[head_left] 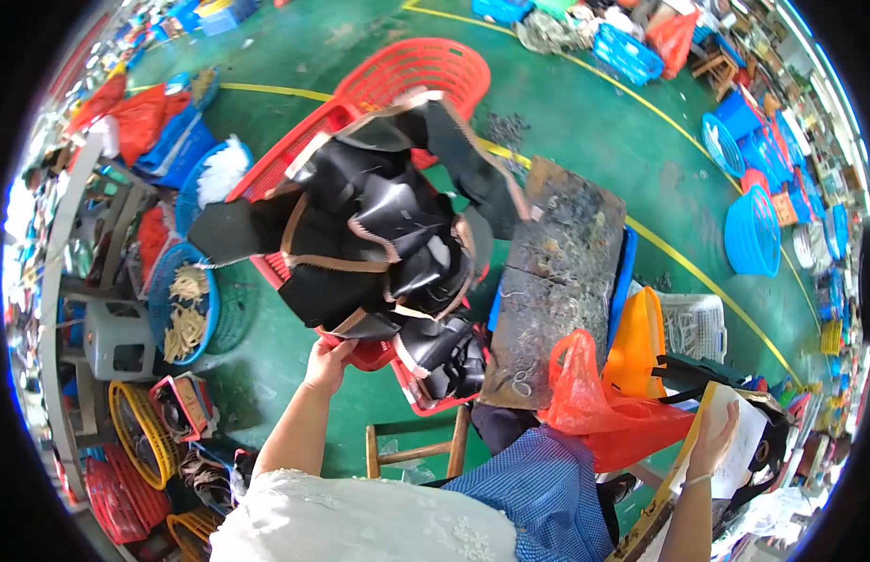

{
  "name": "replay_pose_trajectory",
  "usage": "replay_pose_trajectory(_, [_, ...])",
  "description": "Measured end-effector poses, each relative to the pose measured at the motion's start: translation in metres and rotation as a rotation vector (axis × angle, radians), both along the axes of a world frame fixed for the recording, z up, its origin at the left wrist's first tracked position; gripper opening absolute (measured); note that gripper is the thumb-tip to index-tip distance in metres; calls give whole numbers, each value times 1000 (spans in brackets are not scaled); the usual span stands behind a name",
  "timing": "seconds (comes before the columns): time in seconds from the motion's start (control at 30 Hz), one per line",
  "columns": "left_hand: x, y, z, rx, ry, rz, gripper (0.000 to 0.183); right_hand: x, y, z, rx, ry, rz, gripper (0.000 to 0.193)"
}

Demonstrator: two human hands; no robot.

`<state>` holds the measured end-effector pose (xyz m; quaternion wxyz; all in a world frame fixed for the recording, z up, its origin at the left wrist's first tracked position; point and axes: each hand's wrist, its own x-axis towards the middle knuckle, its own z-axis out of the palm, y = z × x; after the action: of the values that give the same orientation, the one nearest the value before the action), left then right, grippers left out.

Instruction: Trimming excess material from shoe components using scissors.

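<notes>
Left hand [331,365] holding red basket [368,356], black flap [472,167] pointing lower-right, long axis diagonal

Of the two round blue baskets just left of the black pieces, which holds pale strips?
The lower basket, beside the grey stool and nearer the left hand: beige strips lie in it, whereas the upper basket holds white material.

No words, labels, numbers or signs can be read on the red basket [458,70] or around it; farther from it, details are shown too small.
</notes>
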<state>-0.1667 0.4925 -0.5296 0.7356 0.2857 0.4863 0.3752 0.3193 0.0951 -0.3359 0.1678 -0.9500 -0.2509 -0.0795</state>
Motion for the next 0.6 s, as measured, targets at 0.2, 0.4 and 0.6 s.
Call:
replay_pose_trajectory(0.2, [-57,-21,113,287,8,-390,16,-30,37,40,136,-26,-132,60])
replay_pose_trajectory(0.4, [-67,-83,212,308,27,-671,25,-217,172,211,556,-217,1031,71])
replay_pose_trajectory(0.6, [-47,-191,221,871,40,-820,29,-332,209,212,421,-182,899,58])
